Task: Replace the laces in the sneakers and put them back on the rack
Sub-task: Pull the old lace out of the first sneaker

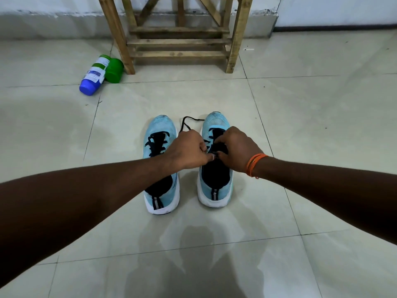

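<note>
Two light blue sneakers with white soles stand side by side on the tiled floor, toes pointing away from me. The left sneaker (160, 134) is laced with a black lace. Over the right sneaker (216, 123) both hands work at the eyelets. My left hand (189, 150) pinches the black lace (189, 122), whose loose end loops out between the two toes. My right hand (237, 149), with an orange thread band at the wrist, grips the lace over the tongue. The wooden rack (178, 41) stands beyond the shoes against the wall.
A white bottle with a blue cap (93, 76) lies on its side left of the rack, next to a green container (115, 70) touching the rack's leg. The wall runs along the back. Pale floor tiles surround the shoes.
</note>
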